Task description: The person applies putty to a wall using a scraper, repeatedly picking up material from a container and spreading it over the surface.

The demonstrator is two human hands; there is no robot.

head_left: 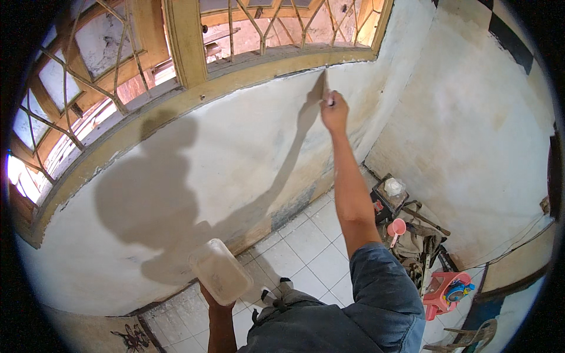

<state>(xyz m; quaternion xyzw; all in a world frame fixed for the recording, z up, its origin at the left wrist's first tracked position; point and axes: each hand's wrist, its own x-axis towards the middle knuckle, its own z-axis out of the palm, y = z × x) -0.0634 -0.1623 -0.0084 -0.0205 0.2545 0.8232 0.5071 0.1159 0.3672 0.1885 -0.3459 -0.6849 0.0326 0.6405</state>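
My right arm reaches far up to the wall, and my right hand is closed around the handle of a putty knife. Its narrow blade, seen nearly edge-on, meets the white wall just under the wooden window frame. Low in front of me, my left hand grips a pale rectangular plastic tub from below. The tub is tilted, and what lies in it is hard to make out. Most of the left fingers are hidden behind it.
A barred window runs along the top. In the right corner are a dark box with a white bag, a pink dipper, rumpled cloth and a pink stool with a blue item. A wooden chair stands at lower right.
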